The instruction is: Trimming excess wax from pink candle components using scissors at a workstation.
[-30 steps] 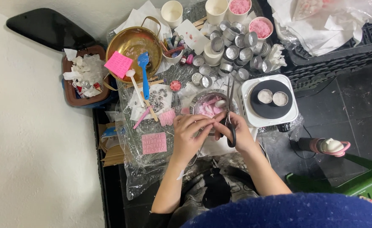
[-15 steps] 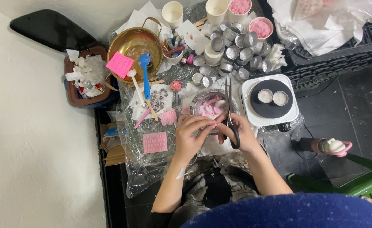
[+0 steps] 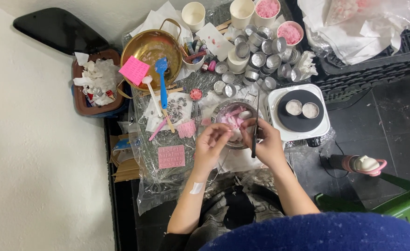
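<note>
Cluttered plastic-covered table (image 3: 168, 186) beside white wall, dark floor. Round metal bowl of pink wax pieces (image 3: 235, 118) sits under both hands. Left hand (image 3: 212, 144) pinches a small pale piece; right hand (image 3: 265, 142) grips long dark scissors (image 3: 256, 123) upright over the bowl.

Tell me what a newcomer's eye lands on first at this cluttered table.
First the two hands at centre: the left hand and the right hand meet over a small bowl of pink pieces, the right one holding a dark thin tool. Next the brass pan at upper left, with a pink note and a blue spatula across it. To the right sits a white hotplate bearing two small tins.
</note>
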